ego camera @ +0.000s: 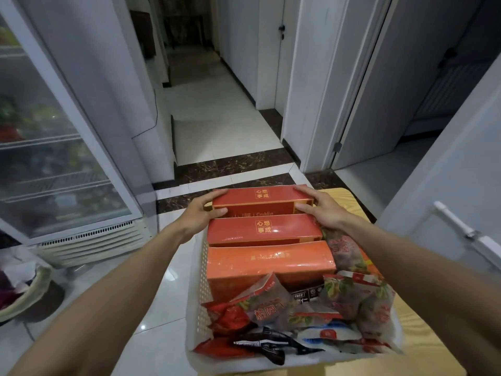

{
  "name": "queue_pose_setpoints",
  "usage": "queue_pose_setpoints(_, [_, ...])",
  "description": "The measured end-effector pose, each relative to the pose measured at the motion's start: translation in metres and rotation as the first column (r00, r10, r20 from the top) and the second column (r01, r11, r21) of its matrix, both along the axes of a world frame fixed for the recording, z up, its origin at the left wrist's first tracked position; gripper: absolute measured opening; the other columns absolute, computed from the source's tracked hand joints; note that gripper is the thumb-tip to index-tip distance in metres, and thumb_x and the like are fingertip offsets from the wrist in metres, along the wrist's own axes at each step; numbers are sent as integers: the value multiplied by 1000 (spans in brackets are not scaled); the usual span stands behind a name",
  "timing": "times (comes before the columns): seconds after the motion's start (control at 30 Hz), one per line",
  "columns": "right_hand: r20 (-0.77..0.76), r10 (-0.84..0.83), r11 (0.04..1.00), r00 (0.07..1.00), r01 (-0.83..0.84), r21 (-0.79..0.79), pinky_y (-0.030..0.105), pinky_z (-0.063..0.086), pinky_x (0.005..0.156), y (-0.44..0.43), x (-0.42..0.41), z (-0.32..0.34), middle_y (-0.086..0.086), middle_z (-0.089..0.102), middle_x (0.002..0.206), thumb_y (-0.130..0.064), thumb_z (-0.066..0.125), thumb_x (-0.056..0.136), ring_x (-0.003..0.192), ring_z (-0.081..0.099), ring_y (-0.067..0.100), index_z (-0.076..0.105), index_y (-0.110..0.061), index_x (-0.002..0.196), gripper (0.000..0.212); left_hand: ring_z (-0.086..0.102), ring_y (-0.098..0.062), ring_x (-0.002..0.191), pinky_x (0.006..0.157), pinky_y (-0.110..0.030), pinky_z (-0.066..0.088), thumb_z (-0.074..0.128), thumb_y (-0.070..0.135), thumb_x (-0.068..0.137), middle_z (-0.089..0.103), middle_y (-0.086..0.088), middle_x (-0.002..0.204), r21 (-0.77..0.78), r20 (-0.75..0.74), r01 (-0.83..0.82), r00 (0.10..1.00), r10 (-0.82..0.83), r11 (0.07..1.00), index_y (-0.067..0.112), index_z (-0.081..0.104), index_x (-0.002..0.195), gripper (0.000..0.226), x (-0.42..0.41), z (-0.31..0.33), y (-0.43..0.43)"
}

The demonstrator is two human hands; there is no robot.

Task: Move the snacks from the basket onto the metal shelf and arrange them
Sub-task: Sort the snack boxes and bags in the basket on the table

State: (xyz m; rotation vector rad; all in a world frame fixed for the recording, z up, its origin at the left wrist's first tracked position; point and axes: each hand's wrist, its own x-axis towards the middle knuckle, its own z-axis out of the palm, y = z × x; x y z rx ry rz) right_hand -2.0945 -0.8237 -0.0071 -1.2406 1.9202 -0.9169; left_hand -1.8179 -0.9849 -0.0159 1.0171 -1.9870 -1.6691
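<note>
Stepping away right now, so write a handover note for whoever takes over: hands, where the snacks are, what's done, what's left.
Hands: left hand and right hand each grip one end of the far red box.
Things: that box is at the far end of the basket, on the wooden table. Also inside: middle box, near box, snack bags nearest you.
Done: nothing visibly shelved; the metal shelf is out of view.
Left: shelve this box, then the rest, and arrange.

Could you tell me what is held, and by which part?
The far red box, by its ends: left hand on one, right hand on the other.
</note>
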Motion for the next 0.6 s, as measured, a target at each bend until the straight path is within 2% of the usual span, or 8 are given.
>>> queue_pose_setpoints(0.1, [13, -32, 999, 999, 32, -32, 10, 49, 70, -1, 1, -2, -8, 39, 134, -21, 58, 97, 117, 44, 10, 41, -28, 147, 53, 55, -17, 115, 74, -21, 57, 59, 14, 94, 49, 0, 134, -23, -58, 4, 998, -6, 1000, 32, 53, 134, 43, 0, -5, -2])
queue_pose_setpoints(0.17, [11, -42, 996, 999, 42, -75, 10, 49, 74, 2, 2, -1, -6, 42, 137, -21, 60, 96, 119, 43, 10, 44, -26, 145, 52, 54, -19, 118, 78, -25, 58, 58, 17, 94, 49, 0, 133, -52, -89, 8, 996, -13, 999, 33, 54, 132, 42, 1, -6, -1])
queue_pose_setpoints(0.3, [39, -80, 974, 996, 87, -207, 31, 50, 96, 4, 5, 21, -10, 46, 131, -24, 60, 95, 124, 46, 16, 50, -28, 141, 47, 53, -18, 117, 81, -27, 56, 56, 21, 96, 50, 13, 126, -149, -178, -48, 984, 21, 988, 41, 56, 124, 35, 0, 13, -1])
queue_pose_setpoints(0.43, [-20, -94, 933, 995, 81, -351, 44, 53, 96, 8, 9, 66, -9, 46, 132, -29, 57, 97, 124, 49, 23, 52, -33, 136, 40, 57, -20, 114, 79, -36, 60, 55, 22, 97, 54, 2, 124, -140, -300, -121, 951, 75, 983, 40, 59, 121, 31, 0, 63, 2])
queue_pose_setpoints(0.53, [-50, -94, 907, 994, 64, -417, 46, 53, 95, 26, 15, 105, -14, 46, 128, -27, 55, 99, 123, 50, 22, 50, -29, 138, 40, 63, -21, 108, 76, -36, 60, 54, 20, 98, 59, -4, 120, -181, -350, -145, 934, 74, 973, 35, 60, 123, 30, 1, 107, 14])
queue_pose_setpoints(0.6, [-103, -96, 880, 990, 36, -473, 41, 52, 98, 43, 19, 127, -10, 49, 128, -21, 54, 99, 120, 52, 17, 51, -24, 138, 39, 63, -20, 107, 77, -34, 60, 56, 19, 96, 60, -4, 120, -226, -395, -168, 916, 67, 959, 30, 61, 122, 28, 3, 136, 31])
